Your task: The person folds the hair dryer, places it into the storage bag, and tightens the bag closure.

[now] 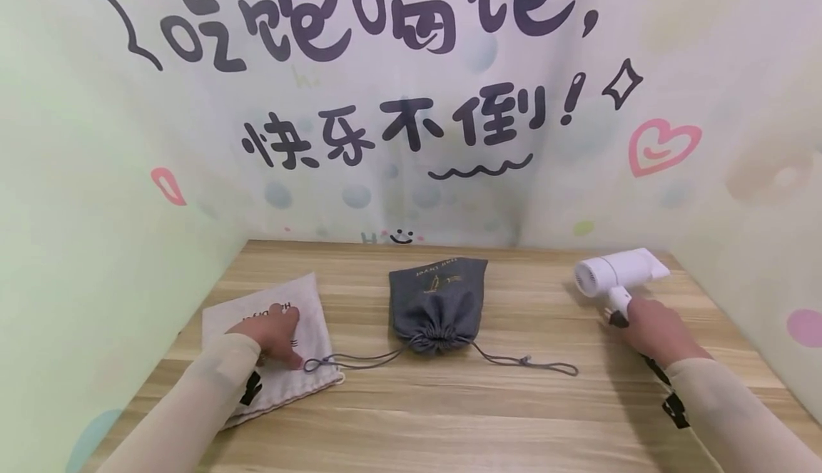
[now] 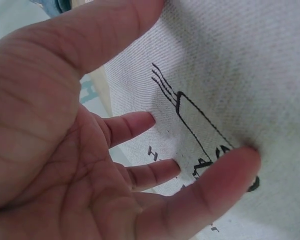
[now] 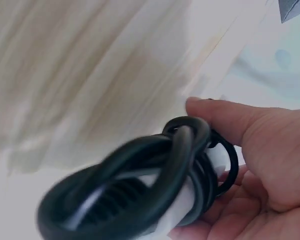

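A light beige cloth bag (image 1: 225, 323) printed with a dark hair dryer outline lies flat on the left of the table. My left hand (image 1: 275, 332) rests on it, and in the left wrist view the spread fingertips (image 2: 170, 172) touch the fabric beside the print. On the right, my right hand (image 1: 661, 329) grips a white hair dryer (image 1: 606, 273) by its handle, the nozzle pointing right. Seen from the right wrist, a black cord (image 3: 125, 155) is coiled round the handle, between thumb and fingers.
A dark grey drawstring bag (image 1: 437, 302) with gold print sits in the middle, its neck gathered towards me. Its looped strings (image 1: 546, 364) spread left and right, the left loop reaching the beige bag. A printed curtain (image 1: 398, 202) stands behind the wooden table (image 1: 449, 423).
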### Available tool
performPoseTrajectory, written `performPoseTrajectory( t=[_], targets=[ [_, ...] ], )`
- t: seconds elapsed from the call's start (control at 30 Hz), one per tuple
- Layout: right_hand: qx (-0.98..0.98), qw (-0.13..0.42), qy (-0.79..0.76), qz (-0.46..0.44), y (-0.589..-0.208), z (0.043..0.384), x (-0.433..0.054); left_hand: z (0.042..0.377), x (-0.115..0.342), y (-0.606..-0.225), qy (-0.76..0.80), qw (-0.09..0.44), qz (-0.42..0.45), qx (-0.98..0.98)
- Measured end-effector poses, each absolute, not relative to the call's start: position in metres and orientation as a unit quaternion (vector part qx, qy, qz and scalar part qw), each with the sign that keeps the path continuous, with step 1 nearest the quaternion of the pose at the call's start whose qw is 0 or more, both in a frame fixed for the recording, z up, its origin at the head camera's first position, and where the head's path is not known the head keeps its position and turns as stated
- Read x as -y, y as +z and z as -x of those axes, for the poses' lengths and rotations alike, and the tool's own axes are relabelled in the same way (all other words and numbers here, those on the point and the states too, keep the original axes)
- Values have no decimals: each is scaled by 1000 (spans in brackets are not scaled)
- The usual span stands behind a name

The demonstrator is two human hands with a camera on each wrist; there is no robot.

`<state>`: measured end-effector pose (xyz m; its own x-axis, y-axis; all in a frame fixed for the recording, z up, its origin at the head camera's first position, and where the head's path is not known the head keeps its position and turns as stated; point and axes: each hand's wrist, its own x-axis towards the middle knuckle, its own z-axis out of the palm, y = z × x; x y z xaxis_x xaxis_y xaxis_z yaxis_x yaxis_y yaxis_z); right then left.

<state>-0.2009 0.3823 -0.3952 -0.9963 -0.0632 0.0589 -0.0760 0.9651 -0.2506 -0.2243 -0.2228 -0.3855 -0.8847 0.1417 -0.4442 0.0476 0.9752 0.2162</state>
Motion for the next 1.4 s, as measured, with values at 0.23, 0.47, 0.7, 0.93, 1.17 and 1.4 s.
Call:
performPoseTrajectory(
  t=[0.23,0.47,0.7,0.93,1.17,1.4],
  targets=[
    [985,43,161,-44,-398,198,-381,222,224,-383,114,240,-43,-963],
    [987,91,109,-75,-401,196,-376,222,224,-385,119,243,-41,-962],
    [977,163,69,-115,-398,198,-367,222,225,-385,122,245,-34,-961],
    [959,253,30,-126,-395,194,-359,221,224,-384,128,245,-36,-960],
    [959,256,19,-122,-393,191,-356,221,224,-384,118,242,-39,-962],
    [959,254,24,-124,-390,188,-351,221,224,-384,122,238,-47,-963]
  ],
)
